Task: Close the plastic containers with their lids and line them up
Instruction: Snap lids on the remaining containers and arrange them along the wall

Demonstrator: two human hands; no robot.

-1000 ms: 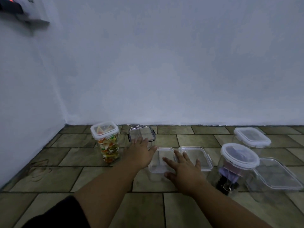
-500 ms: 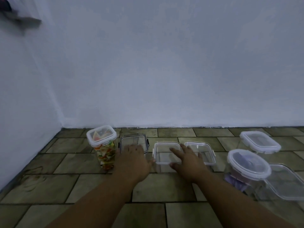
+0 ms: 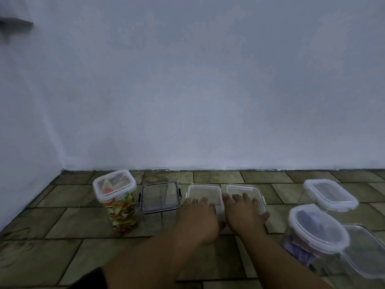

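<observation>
Along the far wall, head view: tall jar (image 3: 119,207) of colourful pieces, dark-rimmed container (image 3: 160,197), left shallow container (image 3: 205,190) and right shallow container (image 3: 242,189) stand side by side on the tiled floor (image 3: 62,257).
Left hand (image 3: 198,217): open and flat, fingers straight, resting on the left shallow container.
Right hand (image 3: 243,215): also flat with fingers spread, on the right shallow container, thumb at its near right edge.
Right group: round-lidded container (image 3: 316,228), rectangular lidded container (image 3: 330,193) and a clear piece (image 3: 366,251), lid or box unclear, sit apart from the row.
Step, judged: seating the lids or nudging the pair into line.
Risk, lids: pressing only the near edge may leave the far edge unseated; the latches are too faint to check.
Risk, sliding: light boxes could skid on the tiles, and a leftward shove would knock the dark-rimmed container into the tall jar, which looks tippy.
Risk, forearm: the right arm passes near the round-lidded container.
</observation>
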